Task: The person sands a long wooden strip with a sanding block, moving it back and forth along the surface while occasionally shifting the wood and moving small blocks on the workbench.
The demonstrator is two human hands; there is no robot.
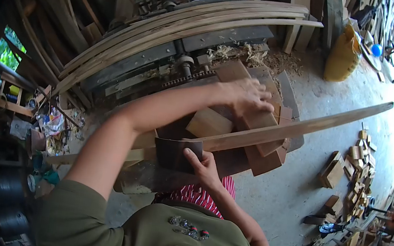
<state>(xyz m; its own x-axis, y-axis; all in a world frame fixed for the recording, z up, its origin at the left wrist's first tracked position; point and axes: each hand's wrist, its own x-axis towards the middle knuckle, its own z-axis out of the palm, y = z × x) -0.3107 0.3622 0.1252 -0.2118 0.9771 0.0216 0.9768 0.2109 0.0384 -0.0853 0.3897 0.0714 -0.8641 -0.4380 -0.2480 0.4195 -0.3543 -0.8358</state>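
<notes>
My left hand point(250, 97) reaches across to a pile of wooden pieces, its fingers bent over a long brown wooden block point(233, 72). What the fingertips press on underneath is partly hidden. My right hand point(206, 170) grips a dark sheet that looks like sandpaper point(178, 154), thumb on top. The sheet lies against a long, narrow wooden strip point(316, 127), which slants up to the right across the pile. Beside the strip sits a pale wooden block point(209, 123), and a reddish-brown block point(264, 162) lies under it.
Several long planks point(184, 27) rest on a machine with a chain point(185, 79), amid wood shavings point(250, 55). A yellow sack point(343, 55) stands on the concrete floor at upper right. Loose wood blocks point(356, 176) are heaped on the right, and a dark drum point(3, 192) stands lower left.
</notes>
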